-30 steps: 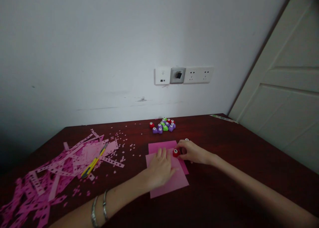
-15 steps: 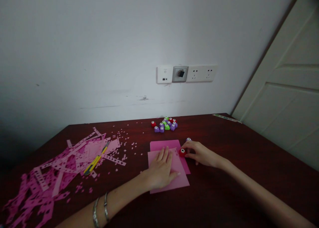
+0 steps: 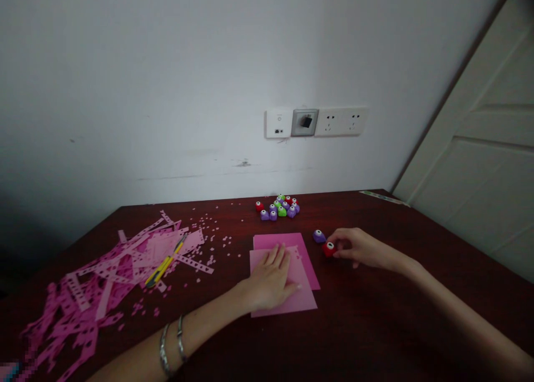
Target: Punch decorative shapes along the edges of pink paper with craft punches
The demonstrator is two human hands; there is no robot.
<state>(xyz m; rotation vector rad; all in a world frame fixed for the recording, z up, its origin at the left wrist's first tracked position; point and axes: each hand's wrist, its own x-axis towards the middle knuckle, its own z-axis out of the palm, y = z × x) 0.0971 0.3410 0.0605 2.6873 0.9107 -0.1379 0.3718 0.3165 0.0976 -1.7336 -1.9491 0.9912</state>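
Note:
My left hand point(image 3: 270, 282) lies flat with its fingers spread on a light pink sheet of paper point(image 3: 303, 299). Under that sheet, darker pink paper point(image 3: 287, 241) shows along the top and right. Small punched holes mark the light sheet's upper right corner. To the right of the paper, my right hand point(image 3: 354, 247) grips a red craft punch point(image 3: 329, 249) with a white and black top, between thumb and fingers. Just behind it, a purple craft punch point(image 3: 319, 236) sits on the dark table.
Several purple, green and red punches point(image 3: 282, 211) cluster near the wall. On the left lies a heap of punched pink paper strips point(image 3: 100, 282), topped by a yellow utility knife point(image 3: 164, 264). Tiny paper cutouts point(image 3: 211, 243) are scattered beside it. A patterned strip point(image 3: 384, 197) lies at the back right.
My right hand has moved right with the red craft punch, away from the paper's edge. The purple punch now shows fully. My left hand stays on the paper.

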